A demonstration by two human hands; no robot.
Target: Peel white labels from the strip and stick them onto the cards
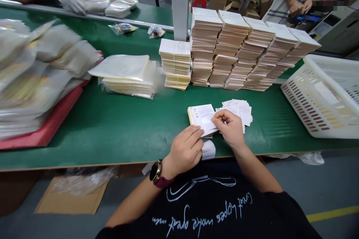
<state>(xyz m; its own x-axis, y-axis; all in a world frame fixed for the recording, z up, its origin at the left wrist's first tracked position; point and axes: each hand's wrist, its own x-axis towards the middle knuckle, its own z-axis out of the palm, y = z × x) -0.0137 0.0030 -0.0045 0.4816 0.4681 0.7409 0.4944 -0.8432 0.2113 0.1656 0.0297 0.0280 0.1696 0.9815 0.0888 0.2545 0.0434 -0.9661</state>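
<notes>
Right hand (230,129) pinches the right edge of a rectangular white printed paper stack (202,114) to its left, while the left hand (186,147), fingers bunched, holds the near edge over a green tabletop (126,130).

Bright and even indoors, clear at the centre, smeared at far left.
Lit apparently from above, brighter on the tops of the card stacks (230,41) than on their fronts; nearly washed out on the loose cards (239,110); glaring palely off the plastic sleeves (122,66); faintly streaked with sheen on the green table (126,130); dimmer beneath it. Fairly crisp around left hand (185,148), right hand (231,129) and held cards (204,115); motion-blurred on the heaped bags (36,82); stretched and tilted toward the edges; pixelated at upper right.
</notes>
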